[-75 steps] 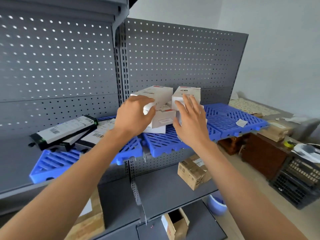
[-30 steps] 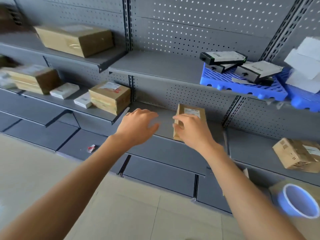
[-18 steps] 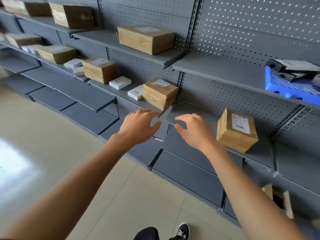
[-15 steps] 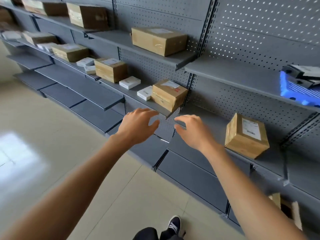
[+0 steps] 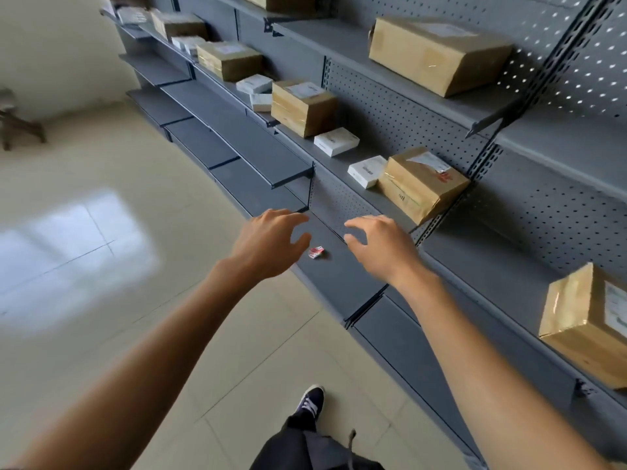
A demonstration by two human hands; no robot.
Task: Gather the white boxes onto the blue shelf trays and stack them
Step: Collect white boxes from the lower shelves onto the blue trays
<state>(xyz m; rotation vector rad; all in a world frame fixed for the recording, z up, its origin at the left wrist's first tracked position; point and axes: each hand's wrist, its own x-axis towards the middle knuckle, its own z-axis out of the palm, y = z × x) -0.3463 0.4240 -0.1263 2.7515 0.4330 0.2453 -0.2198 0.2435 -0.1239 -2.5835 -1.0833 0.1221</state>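
Reaching empty left hand [image 5: 268, 244], right hand [image 5: 381, 247]; farthest white boxes [image 5: 185, 44] blurred

1. You can read no text anywhere here; every label is too small or blurred
2. The white box [image 5: 367, 170] up and right of your right hand [image 5: 380, 245] bears a short dark print, unreadable
3. The brown parcel [image 5: 420, 183] just beside it carries a white label with red marks, illegible
4. The small scrap [image 5: 316, 252] between your hands shows red print, illegible
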